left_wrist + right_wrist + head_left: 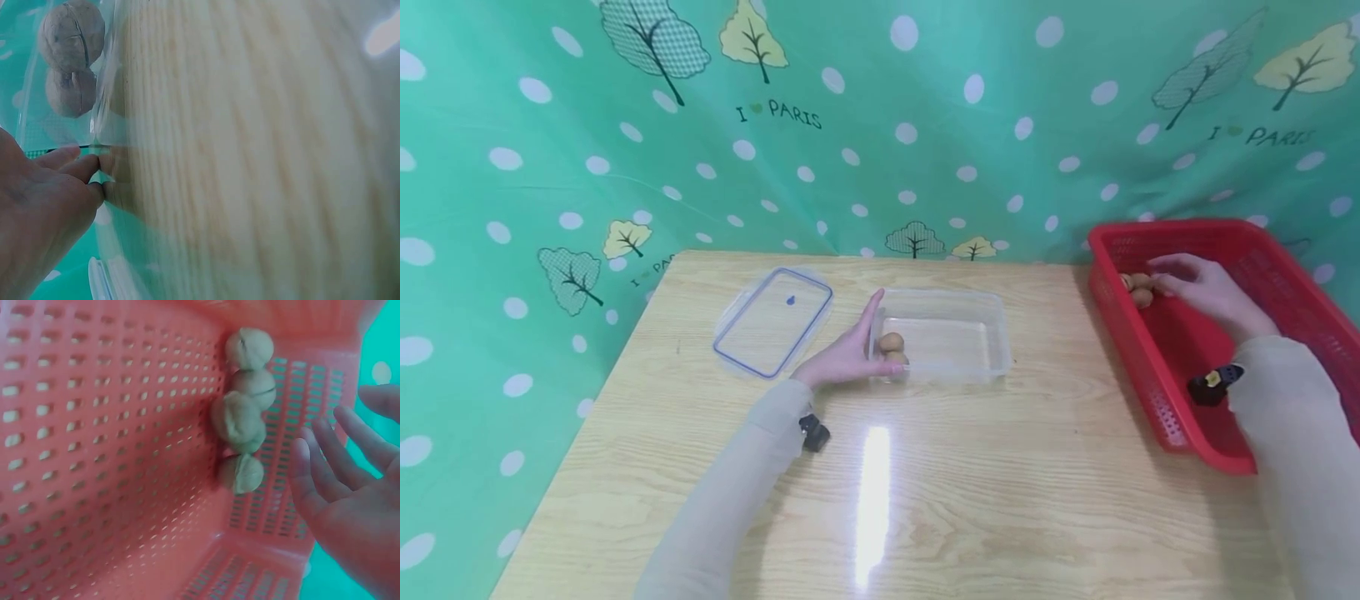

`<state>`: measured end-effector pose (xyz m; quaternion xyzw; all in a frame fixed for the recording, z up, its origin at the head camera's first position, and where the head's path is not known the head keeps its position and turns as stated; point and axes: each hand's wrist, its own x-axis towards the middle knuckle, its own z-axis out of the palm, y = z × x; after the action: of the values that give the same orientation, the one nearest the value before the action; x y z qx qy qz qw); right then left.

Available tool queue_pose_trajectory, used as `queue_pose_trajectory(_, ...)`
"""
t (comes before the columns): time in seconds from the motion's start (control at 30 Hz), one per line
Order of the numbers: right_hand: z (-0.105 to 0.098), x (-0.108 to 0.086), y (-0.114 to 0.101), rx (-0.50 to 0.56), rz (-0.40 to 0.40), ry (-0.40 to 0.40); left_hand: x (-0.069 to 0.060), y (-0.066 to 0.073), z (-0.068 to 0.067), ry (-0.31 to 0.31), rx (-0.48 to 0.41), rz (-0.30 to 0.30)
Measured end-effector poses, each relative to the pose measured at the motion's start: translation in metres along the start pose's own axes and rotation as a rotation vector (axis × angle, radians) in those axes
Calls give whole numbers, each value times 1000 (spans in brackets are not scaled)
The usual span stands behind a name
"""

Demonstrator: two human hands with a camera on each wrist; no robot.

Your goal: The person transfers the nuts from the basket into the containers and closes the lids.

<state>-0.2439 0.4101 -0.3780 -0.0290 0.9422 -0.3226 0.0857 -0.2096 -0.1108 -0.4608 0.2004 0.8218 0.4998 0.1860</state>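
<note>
My left hand (847, 354) holds the left end of a clear plastic food container (951, 375), its thumb along the near side and a finger at the far corner. Two walnuts (892, 342) lie inside at that end; through the clear wall the left wrist view shows the walnuts (72, 37) and the left hand (47, 200). Over the red basket (1150, 375), my right hand (1213, 292) reaches in with fingers spread and loosely bent. Several walnuts (240, 415) sit against the basket's wall, just apart from the right hand (350, 481) in the right wrist view.
A clear lid (772, 321) with a blue seal lies on the wooden table (985, 492), left of the container. Behind the table hangs a green dotted cloth (850, 192). The basket's raised rim surrounds the right hand's area.
</note>
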Motion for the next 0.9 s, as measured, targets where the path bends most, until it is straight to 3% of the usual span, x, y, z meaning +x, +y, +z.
queue_pose_trajectory(0.6, -5, 8, 39, 70, 88, 47, -1, 2, 0, 4, -3, 5)
queue_pose_trajectory(0.9, -6, 13, 50, 85, 67, 22, -2, 2, -1, 0, 18, 4)
